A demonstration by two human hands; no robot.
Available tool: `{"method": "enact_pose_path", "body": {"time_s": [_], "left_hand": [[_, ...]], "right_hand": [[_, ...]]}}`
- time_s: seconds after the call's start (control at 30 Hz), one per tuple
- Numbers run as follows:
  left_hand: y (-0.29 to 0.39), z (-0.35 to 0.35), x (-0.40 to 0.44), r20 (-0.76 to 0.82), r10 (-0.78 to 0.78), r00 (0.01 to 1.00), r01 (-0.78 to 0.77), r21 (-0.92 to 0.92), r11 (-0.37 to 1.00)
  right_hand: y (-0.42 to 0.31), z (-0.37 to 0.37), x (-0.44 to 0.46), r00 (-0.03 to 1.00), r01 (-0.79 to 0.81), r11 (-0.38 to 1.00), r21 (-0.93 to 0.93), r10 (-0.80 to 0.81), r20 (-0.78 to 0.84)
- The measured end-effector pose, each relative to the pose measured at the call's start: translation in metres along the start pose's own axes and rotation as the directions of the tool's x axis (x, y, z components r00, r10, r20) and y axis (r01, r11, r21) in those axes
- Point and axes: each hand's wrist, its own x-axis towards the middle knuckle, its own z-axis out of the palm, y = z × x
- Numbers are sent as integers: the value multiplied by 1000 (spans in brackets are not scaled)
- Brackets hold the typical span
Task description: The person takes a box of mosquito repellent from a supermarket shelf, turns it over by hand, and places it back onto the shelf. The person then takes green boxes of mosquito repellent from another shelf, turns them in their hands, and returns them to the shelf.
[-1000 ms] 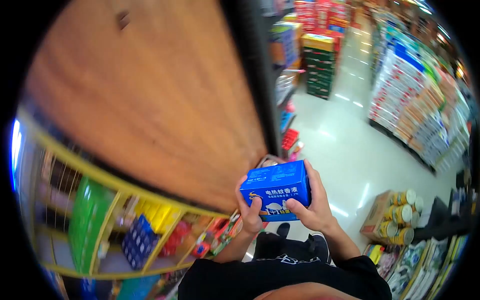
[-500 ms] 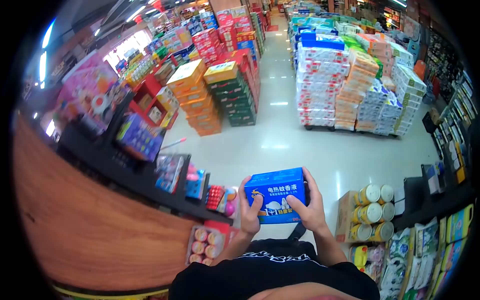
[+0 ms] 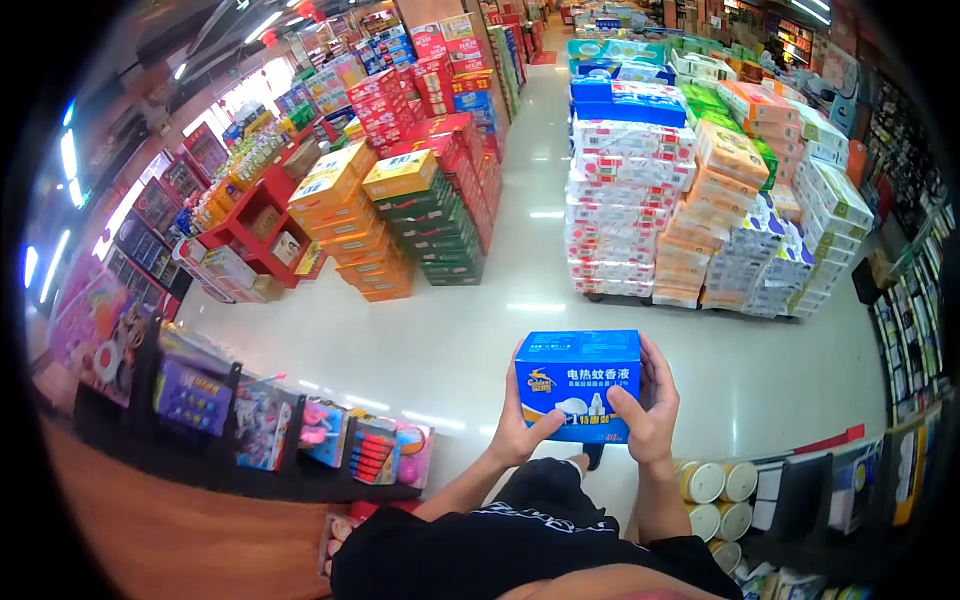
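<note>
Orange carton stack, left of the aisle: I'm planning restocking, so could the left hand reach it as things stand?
Probably not: the left hand is gripping the blue box, and open floor separates it from the orange carton stack.

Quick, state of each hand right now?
Left hand: closed on the blue box, at its left side.
Right hand: closed on the same box's right side.

Shiny pale flr: orange bxs & green bxs stacked l.; wrapped pks r. on low dk base.
</note>
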Motion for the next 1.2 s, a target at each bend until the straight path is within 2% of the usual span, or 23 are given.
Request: {"method": "enact_pose_path", "body": {"time_s": [0.07, 0.17, 0.23, 0.27, 0.4, 0.43, 0.53, 0.57, 0.67, 0.77, 0.87, 0.9, 1.0, 1.03, 1.1, 1.2], "left_hand": [[-23, 6, 53, 28, -46, 999, 47, -46, 998], [-52, 7, 148, -29, -19, 999, 17, -75, 997], [-56, 27, 200, -62, -28, 998, 18, -153, 988], [-65, 33, 226, -77, 48, 996, -55, -93, 994], [-89, 57, 329, -120, 37, 992, -46, -75, 996], [-92, 60, 347, -113, 25, 993, -34, -75, 997], [-114, 68, 414, -127, 2, 992, -11, -71, 997], [-128, 69, 435, -146, -3, 989, -6, -60, 998], [-154, 75, 502, -173, -27, 985, 21, -37, 999], [-173, 85, 567, -190, -64, 980, 58, -38, 998], [-191, 87, 639, -182, 39, 983, -36, 21, 999], [-206, 77, 660, -195, 88, 977, -42, 225, 973], [-193, 77, 725, -147, 159, 976, -63, 508, 859], [-186, 75, 745, -129, 135, 982, -38, 567, 823], [-189, 62, 778, -111, 198, 974, -100, 572, 814], [-176, 46, 821, -110, 298, 948, -189, 559, 807]], "right_hand": [[16, -24, 47, 1000, -16, 1000, -26, 15, -19], [43, -57, 124, 996, -48, 996, -75, 42, -80], [38, -84, 164, 996, -69, 991, -111, 63, -55], [41, -96, 185, 997, -74, 990, -121, 69, -44], [68, -151, 266, 996, 14, 991, -132, -26, -90], [63, -152, 282, 993, -20, 997, -78, 11, -118], [85, -181, 347, 986, -50, 995, -85, 36, -162], [91, -190, 370, 988, -23, 995, -96, 8, -155], [108, -224, 438, 991, -105, 990, -92, 96, -96], [128, -253, 514, 988, -113, 985, -129, 97, -120], [141, -274, 596, 984, -115, 983, -140, 94, -148], [143, -280, 620, 987, -105, 984, -144, 85, -137], [150, -289, 695, 989, -108, 975, -193, 86, -120], [152, -290, 718, 988, -111, 971, -212, 85, -131], [158, -292, 759, 989, -109, 968, -226, 82, -123], [170, -285, 809, 986, -87, 991, -98, 72, -148]]}}
